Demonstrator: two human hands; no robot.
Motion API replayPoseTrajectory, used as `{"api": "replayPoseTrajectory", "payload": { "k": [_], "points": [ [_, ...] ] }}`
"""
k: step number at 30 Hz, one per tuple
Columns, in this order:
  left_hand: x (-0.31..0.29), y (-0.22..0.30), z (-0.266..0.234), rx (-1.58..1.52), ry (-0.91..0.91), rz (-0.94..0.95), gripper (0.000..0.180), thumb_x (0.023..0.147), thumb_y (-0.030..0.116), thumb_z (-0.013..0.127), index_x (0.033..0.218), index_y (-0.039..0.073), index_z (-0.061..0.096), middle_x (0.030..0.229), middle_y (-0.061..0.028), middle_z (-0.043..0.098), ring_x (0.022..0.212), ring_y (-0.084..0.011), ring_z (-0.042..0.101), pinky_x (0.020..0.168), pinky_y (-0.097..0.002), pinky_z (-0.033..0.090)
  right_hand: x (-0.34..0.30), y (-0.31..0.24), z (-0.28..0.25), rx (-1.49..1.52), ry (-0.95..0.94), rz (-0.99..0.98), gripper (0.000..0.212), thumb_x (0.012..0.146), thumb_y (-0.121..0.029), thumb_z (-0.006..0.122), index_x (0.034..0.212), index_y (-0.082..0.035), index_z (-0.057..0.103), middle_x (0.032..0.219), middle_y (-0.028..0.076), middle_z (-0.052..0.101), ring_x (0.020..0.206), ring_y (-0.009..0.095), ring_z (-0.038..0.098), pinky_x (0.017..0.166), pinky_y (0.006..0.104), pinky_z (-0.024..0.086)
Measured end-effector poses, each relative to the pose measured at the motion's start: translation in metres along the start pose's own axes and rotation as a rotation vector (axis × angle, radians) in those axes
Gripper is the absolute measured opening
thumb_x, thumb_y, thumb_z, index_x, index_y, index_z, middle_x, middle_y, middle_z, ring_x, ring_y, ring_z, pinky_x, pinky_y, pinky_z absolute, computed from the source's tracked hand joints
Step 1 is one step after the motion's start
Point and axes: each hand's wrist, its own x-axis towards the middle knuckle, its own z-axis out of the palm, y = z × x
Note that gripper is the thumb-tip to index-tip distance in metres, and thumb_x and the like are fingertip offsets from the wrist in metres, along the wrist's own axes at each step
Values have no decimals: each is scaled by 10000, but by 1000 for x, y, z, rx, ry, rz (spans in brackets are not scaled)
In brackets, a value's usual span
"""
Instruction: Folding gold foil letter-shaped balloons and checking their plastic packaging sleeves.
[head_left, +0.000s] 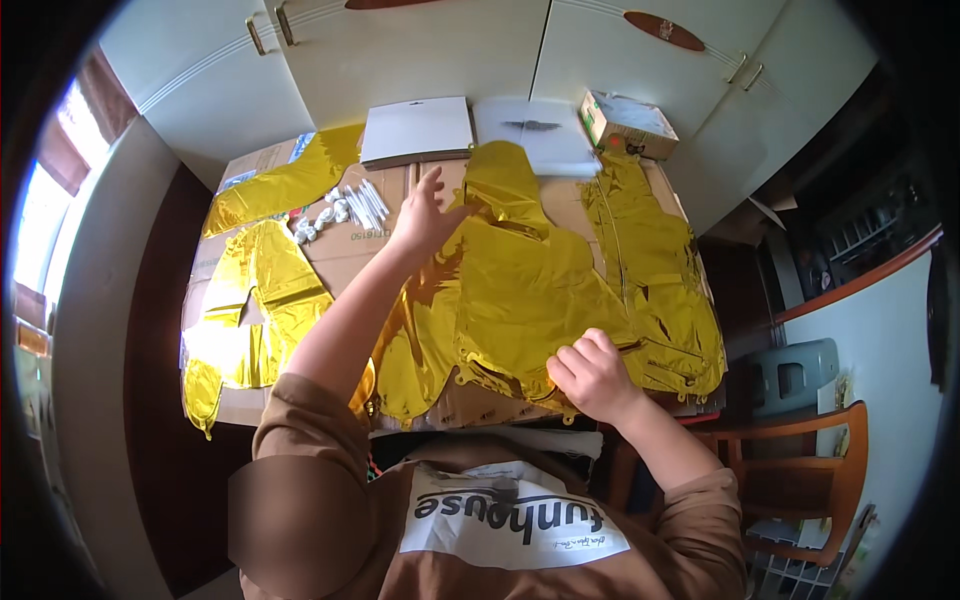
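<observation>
Flat gold foil balloons are spread over the cardboard-covered table. The middle foil balloon point(530, 290) lies right in front of me, creased and shiny. My left hand point(428, 218) is beside its upper left part, fingers spread and holding nothing. At its lower right edge, my right hand point(592, 376) is closed in a fist on the foil; the exact pinch point is hidden by the fingers. An A-shaped gold foil balloon point(278, 262) lies to the left, below a curved foil piece point(285, 190). More gold foil point(655, 270) covers the right side.
White sticks point(368, 205) and small wrapped bundles point(305, 230) lie left of centre. Along the back are a white flat box point(416, 130), clear plastic sheets point(540, 140) and an open carton point(628, 125), against pale cabinets point(420, 50). A wooden chair point(850, 470) stands at right.
</observation>
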Motion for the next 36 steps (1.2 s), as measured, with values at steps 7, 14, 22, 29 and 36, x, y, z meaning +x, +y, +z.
{"api": "replayPoseTrajectory", "payload": {
  "k": [7, 14, 22, 29, 36],
  "points": [
    [-65, -32, -14, 241, -113, 443, 518, 889, 265, 741, 1329, 25, 611, 1375, -197, 574, 1291, -378, 549, 1102, -459, 453, -2, -6, 4, 100, -95, 118, 34, 791, -72, 648, 824, -73, 641, 768, 51, 568, 768, 242, 561, 870, 432, 482],
    [-81, -37, -14, 323, -46, 641, 425, 896, 226, 727, 1255, 14, 645, 1339, -214, 597, 1275, -409, 552, 1088, -486, 443, 6, -8, 3, 139, -38, 112, 41, 791, -45, 637, 827, -64, 643, 851, 84, 611, 872, 271, 610, 957, 460, 473],
    [-1, 7, 24, 344, -52, 818, 358, 916, 295, 714, 1180, 56, 685, 1283, -163, 621, 1235, -364, 563, 1067, -479, 441, 9, -5, -3, 199, -180, 125, 75, 766, -36, 639, 839, -51, 651, 890, 106, 619, 899, 285, 625, 976, 452, 466],
    [2, -22, 49, 327, -122, 713, 408, 899, 326, 716, 1238, 107, 652, 1248, -113, 611, 1200, -348, 566, 1060, -478, 432, 15, 15, -35, 433, -366, 209, 258, 786, -245, 746, 953, -50, 715, 1010, 120, 665, 1021, 309, 623, 997, 461, 471],
    [1, -20, 50, 326, -111, 691, 402, 898, 334, 713, 1227, 108, 667, 1244, -111, 610, 1196, -343, 562, 1063, -473, 427, 125, 163, 50, 500, -12, 466, 227, 975, -184, 588, 1058, -24, 725, 1158, 154, 707, 1051, 317, 685, 938, 408, 533]
  ]
}}
